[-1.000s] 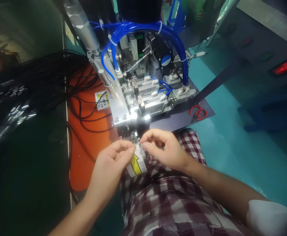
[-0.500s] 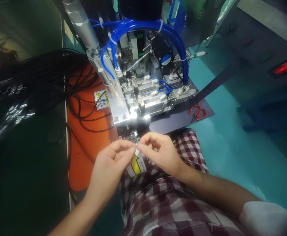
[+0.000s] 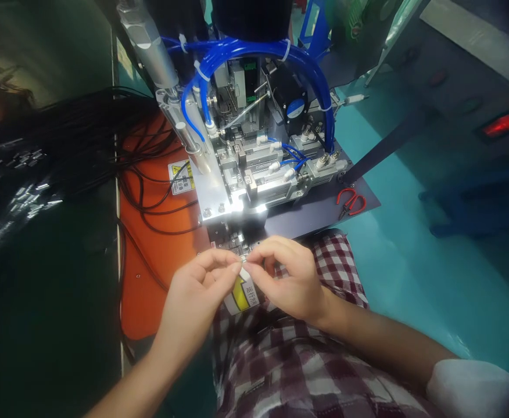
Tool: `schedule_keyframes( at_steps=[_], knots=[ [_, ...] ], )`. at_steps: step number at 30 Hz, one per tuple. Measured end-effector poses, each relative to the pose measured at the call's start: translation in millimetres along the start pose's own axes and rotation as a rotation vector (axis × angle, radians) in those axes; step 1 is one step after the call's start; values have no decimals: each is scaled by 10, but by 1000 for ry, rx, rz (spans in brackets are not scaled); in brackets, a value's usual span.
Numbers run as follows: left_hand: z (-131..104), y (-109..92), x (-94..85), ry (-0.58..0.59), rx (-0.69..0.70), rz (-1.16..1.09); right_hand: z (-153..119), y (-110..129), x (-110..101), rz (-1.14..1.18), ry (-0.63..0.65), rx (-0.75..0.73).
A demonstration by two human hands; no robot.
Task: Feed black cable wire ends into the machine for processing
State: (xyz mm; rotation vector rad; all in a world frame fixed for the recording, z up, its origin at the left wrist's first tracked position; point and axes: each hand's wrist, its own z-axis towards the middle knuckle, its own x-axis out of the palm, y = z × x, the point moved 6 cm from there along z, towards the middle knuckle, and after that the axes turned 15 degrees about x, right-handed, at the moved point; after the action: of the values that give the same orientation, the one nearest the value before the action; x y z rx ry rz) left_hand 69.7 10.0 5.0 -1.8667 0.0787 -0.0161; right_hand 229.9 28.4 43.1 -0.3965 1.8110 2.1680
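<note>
My left hand (image 3: 202,284) and my right hand (image 3: 287,276) meet fingertip to fingertip just in front of the machine (image 3: 263,174). Between their pinched thumbs and index fingers is a tiny shiny piece (image 3: 243,260), mostly covered and too small to name. Both hands are closed in a pinch on it. Right behind the fingers lies a small metal fixture (image 3: 236,238) at the machine's front, lit by a bright lamp. Below the fingertips shows a white label with a yellow arrow (image 3: 242,296).
Black cables (image 3: 150,191) run across the orange board (image 3: 162,278) from a large bundle (image 3: 71,128) on the left. Red-handled cutters (image 3: 351,203) lie on the machine's base plate (image 3: 298,217). Blue air hoses (image 3: 254,49) arch overhead. A lit red switch (image 3: 502,126) is at the right.
My right hand has turned slightly, its index finger now stretched further over the thumb at the pinch. My left hand is almost unmoved.
</note>
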Motion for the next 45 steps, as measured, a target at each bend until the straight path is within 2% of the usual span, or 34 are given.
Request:
schedule_keyframes(
  at_steps=[3,5,11,16,24,26,28,32,35,37,39,45],
  knots=[
    [10,-4,10,1,-15,-8,-23,38,-4,-91,-23,-98],
    [20,0,16,-5,-23,-15,-37,36,-1,-115,-31,-114],
    [19,9,20,-12,-14,-36,-33,-22,11,-70,-34,-31],
    [16,9,12,-8,-13,-38,-39,9,8,-79,-51,-83],
    [21,36,0,-9,-9,-45,-67,-22,32,-71,-27,-51],
    [22,34,-4,-17,-4,-47,-56,-52,36,-20,-23,12],
    [23,28,-8,-22,-4,-36,-26,-117,65,69,27,155],
    [26,16,-5,-15,-15,-18,28,-271,218,331,283,547],
    [35,-4,5,-19,-15,-48,54,-310,300,493,454,716],
    [45,-18,18,-27,-30,-88,69,-309,326,542,530,745],
    [56,-31,35,-35,-49,-131,78,-314,325,554,538,740],
    [87,-25,31,-35,-64,-135,54,-344,308,426,412,696]
  ],
)
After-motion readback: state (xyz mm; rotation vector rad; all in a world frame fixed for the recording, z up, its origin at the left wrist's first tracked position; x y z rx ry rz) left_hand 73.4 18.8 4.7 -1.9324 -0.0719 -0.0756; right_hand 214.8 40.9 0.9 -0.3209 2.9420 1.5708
